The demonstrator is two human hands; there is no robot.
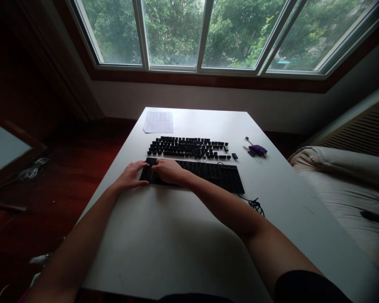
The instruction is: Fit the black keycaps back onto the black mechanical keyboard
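Observation:
A black keyboard lies on the white table with its surface partly covered by my arm. My left hand spreads its thumb and fingers around the keyboard's left end, touching the edge. Over the left part of the keyboard is my right hand, its fingers bent together and pressed down on it. Whatever sits between those fingertips is too small and dark to make out. Just behind the keyboard, loose black keycaps stand in rows. A thin pale loop lies between the keycaps and the keyboard.
The keyboard's coiled black cable rests at its right end. Farther right are a purple pouch and a small brush-like tool. A printed paper sheet lies at the table's far left. A pale cushioned seat adjoins the right side.

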